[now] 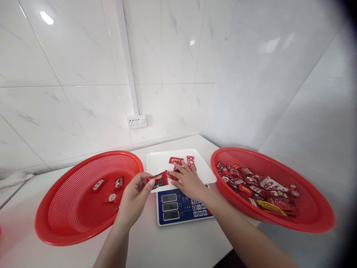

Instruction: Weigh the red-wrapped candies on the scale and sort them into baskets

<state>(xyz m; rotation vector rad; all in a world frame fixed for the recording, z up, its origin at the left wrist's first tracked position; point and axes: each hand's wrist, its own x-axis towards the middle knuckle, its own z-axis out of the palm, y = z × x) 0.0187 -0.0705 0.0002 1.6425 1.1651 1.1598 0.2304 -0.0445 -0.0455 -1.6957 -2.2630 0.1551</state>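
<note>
My left hand [139, 193] is closed on a dark red candy packet [160, 180], pinched between thumb and fingers above the near left edge of the white scale tray [156, 160]. My right hand [189, 181] reaches over the tray with its fingers spread, touching small red packets that they partly cover. Beyond its fingertips lie a red candy packet [176, 160] with yellow print and a red-and-pink candy packet [191, 162]. Below the tray is the blue panel of the digital scale [182, 217], partly hidden by my right hand and wrist.
At the left stands a red plastic basket [46, 227] with several candies in it. Another red basket [320, 219] at the right holds a large heap of wrapped candies [253, 186]. The white table [156, 249] meets a tiled wall with a socket [137, 121].
</note>
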